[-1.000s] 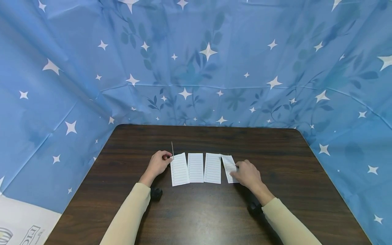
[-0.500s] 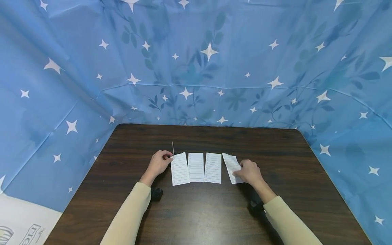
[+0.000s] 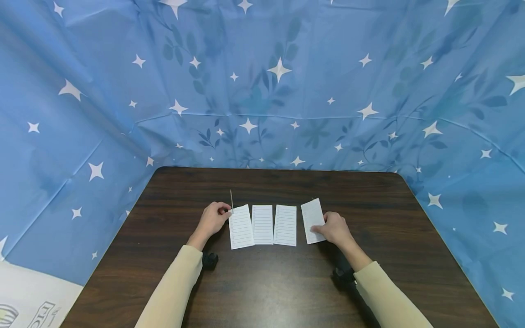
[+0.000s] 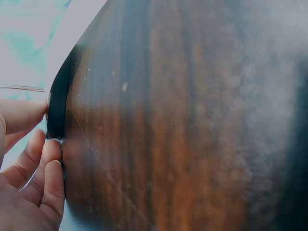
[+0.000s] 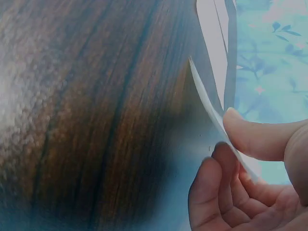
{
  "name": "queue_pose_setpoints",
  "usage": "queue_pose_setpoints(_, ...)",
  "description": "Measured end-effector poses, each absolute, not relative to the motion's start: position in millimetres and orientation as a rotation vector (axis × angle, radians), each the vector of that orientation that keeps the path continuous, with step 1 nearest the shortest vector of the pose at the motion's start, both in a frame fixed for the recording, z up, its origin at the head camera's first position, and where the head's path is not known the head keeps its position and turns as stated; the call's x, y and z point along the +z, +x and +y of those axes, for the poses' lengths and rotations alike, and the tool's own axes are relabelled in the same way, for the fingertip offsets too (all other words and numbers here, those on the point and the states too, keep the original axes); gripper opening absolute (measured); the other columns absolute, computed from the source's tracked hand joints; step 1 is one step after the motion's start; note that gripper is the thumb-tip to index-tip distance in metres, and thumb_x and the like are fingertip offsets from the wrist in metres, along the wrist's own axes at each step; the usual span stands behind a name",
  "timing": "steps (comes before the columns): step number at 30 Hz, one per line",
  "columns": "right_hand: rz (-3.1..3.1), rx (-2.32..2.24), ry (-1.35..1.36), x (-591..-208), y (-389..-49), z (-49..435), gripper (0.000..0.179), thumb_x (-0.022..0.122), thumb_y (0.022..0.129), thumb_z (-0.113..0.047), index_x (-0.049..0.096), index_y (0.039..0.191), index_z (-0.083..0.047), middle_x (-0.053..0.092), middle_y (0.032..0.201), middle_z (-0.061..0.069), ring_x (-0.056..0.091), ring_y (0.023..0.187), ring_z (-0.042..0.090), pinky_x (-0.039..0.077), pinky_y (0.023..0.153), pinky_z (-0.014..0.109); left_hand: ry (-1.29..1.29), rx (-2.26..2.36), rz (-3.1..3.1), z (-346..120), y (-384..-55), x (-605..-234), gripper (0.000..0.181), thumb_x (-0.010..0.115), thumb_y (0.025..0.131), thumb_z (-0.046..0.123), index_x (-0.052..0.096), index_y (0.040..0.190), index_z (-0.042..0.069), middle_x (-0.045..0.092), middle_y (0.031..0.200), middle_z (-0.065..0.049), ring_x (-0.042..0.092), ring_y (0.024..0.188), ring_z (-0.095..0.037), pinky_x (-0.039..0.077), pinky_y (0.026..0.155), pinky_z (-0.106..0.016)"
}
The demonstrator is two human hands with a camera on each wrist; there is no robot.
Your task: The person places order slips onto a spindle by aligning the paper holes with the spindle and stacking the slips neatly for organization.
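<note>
My left hand (image 3: 212,219) is at the top left corner of the leftmost lined paper card (image 3: 241,228), its thumb (image 4: 24,115) and finger pinching that corner. A thin pale strand (image 3: 231,199) sticks up beside these fingertips; its kind is unclear. My right hand (image 3: 334,228) holds another paper card (image 3: 312,221) between thumb and fingers, its plain-looking face up. In the right wrist view this paper (image 5: 207,101) is tilted, one end off the table. Two more lined cards, one in the middle (image 3: 262,225) and one to its right (image 3: 285,225), lie flat between the hands.
The cards lie on a dark wood-grain table (image 3: 262,282). A blue curtain with white stars (image 3: 262,91) hangs along its back and sides. A white printed surface (image 3: 37,291) shows at the lower left. Black straps or camera mounts sit under both wrists.
My right hand has drawn its card rightward, away from the row, and turned it so the plain-looking face shows. My left hand and the other three cards have stayed put.
</note>
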State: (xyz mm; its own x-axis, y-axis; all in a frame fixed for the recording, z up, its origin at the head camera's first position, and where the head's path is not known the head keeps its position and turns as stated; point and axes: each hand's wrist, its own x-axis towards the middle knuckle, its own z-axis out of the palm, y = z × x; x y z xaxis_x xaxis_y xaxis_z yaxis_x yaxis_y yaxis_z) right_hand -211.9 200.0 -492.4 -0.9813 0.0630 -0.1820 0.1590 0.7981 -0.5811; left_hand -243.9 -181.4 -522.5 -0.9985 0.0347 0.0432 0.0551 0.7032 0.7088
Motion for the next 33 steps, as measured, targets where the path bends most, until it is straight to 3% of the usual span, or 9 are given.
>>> queue_pose_setpoints(6, 2.828, -0.969, 0.145, -491.8, -211.3, 198.8, 0.033, 0.077, 0.09, -0.014, 0.066, 0.106, 0.012, 0.069, 0.089, 0.017, 0.063, 0.072, 0.023, 0.049, 0.062, 0.036, -0.067, -1.204, -2.869, -181.1, -243.5, -522.7, 0.016, 0.071, 0.096, 0.013, 0.074, 0.109, 0.006, 0.057, 0.095, -0.009, 0.051, 0.083, -0.024, 0.041, 0.074, -0.04)
queue_pose_setpoints(15, 2.781, -1.192, 0.095, -497.3, -212.2, 199.3, 0.027, 0.064, 0.098, -0.015, 0.068, 0.11, 0.009, 0.069, 0.092, 0.015, 0.061, 0.075, 0.022, 0.047, 0.063, 0.033, -0.045, -1.208, -2.875, -180.1, -243.2, -522.6, 0.017, 0.071, 0.096, 0.014, 0.074, 0.11, 0.005, 0.057, 0.095, -0.009, 0.051, 0.083, -0.024, 0.041, 0.074, -0.04)
queue_pose_setpoints(20, 2.75, -1.313, 0.086, -496.4, -211.9, 199.2, 0.026, 0.065, 0.097, -0.015, 0.07, 0.108, 0.007, 0.07, 0.096, 0.014, 0.059, 0.077, 0.021, 0.047, 0.065, 0.032, -0.032, -1.215, -2.88, -180.1, -243.8, -523.8, 0.017, 0.07, 0.097, 0.014, 0.074, 0.111, 0.006, 0.057, 0.097, -0.009, 0.051, 0.084, -0.025, 0.041, 0.075, -0.039)
queue_pose_setpoints(33, 2.746, -1.442, 0.031, -488.5, -208.3, 195.1, 0.021, 0.073, 0.093, -0.014, 0.07, 0.101, 0.005, 0.068, 0.085, 0.01, 0.061, 0.069, 0.018, 0.048, 0.061, 0.031, -0.044, -1.184, -2.882, -180.6, -243.8, -523.0, 0.017, 0.071, 0.096, 0.014, 0.074, 0.11, 0.006, 0.057, 0.095, -0.008, 0.051, 0.084, -0.024, 0.04, 0.075, -0.04)
